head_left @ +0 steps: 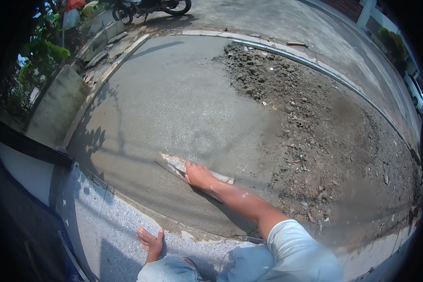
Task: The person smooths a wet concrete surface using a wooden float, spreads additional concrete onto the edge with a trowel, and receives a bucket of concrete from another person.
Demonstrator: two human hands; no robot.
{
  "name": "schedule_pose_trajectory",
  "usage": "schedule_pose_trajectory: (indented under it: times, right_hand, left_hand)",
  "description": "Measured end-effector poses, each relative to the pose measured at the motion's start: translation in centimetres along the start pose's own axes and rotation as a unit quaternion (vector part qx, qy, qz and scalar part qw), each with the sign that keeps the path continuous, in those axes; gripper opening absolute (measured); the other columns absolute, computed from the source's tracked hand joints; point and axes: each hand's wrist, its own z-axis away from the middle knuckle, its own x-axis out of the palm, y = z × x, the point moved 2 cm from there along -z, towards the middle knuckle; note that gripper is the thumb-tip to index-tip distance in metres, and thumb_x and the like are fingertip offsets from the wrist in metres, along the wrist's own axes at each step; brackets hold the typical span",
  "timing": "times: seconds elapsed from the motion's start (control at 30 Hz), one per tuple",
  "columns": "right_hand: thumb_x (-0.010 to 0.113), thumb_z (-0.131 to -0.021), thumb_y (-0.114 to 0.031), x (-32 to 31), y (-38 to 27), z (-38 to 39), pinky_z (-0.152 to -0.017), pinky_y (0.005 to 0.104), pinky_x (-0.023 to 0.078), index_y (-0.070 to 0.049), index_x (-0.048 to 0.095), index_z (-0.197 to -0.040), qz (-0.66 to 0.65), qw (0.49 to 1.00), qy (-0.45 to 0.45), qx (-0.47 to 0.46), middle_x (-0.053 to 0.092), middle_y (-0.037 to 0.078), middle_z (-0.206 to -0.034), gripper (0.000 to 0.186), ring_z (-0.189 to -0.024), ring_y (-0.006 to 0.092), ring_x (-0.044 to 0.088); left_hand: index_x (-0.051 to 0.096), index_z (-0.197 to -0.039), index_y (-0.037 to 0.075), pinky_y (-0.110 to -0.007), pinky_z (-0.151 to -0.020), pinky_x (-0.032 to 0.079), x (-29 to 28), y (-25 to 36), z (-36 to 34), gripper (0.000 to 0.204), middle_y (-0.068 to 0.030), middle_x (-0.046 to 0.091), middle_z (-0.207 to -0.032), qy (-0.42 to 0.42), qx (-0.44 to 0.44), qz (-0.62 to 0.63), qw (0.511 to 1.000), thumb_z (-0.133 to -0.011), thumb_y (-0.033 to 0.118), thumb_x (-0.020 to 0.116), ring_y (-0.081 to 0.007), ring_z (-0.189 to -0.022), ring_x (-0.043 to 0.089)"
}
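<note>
My right hand [198, 175] grips a long pale trowel or float [170, 160], which lies on the smooth wet grey concrete [178, 84] in the middle of the view. My right forearm reaches up from the lower right. My left hand [150, 239] rests with fingers spread on the speckled pale ledge [103, 225] below the concrete's near edge, beside my knees. To the right of the concrete lies rough dark soil and rubble [315, 141].
A low wall slab [56, 103] and plants [51, 56] line the left. A dark post [28, 145] is at near left. A metal edging strip [315, 64] borders the far side, with a motorbike [152, 7] and paved road beyond. A car [413, 91] stands at far right.
</note>
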Motion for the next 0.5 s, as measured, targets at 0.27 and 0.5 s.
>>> schedule_pose_trajectory:
  times: [0.27,0.5]
  right_hand:
    - [0.062,-0.091,-0.027,-7.9,12.4,-4.1,-0.086,0.0499,0.054,0.002,0.044,-0.120,0.020,0.955,0.151,0.256,0.070,0.025,-0.102,0.045,-0.098,0.0435,0.067]
    - [0.064,-0.090,-0.029,-12.0,21.9,4.3,-0.091,0.0469,0.054,0.004,0.043,-0.119,0.042,0.865,0.253,0.432,0.068,0.026,-0.110,0.049,-0.105,0.0407,0.067]
  left_hand:
    - [-0.008,-0.158,0.015,-0.069,-0.112,0.000,0.0,-0.2,0.3,0.117,-0.0171,-0.021,-0.163,0.002,0.005,0.007,1.000,-0.081,0.064,0.065,-0.0390,-0.150,-0.015]
    - [-0.010,-0.157,0.013,-0.069,-0.111,-0.001,-0.5,-0.5,-0.1,0.123,-0.0195,-0.023,-0.161,-0.008,0.017,0.009,1.000,-0.078,0.069,0.065,-0.0410,-0.149,-0.015]
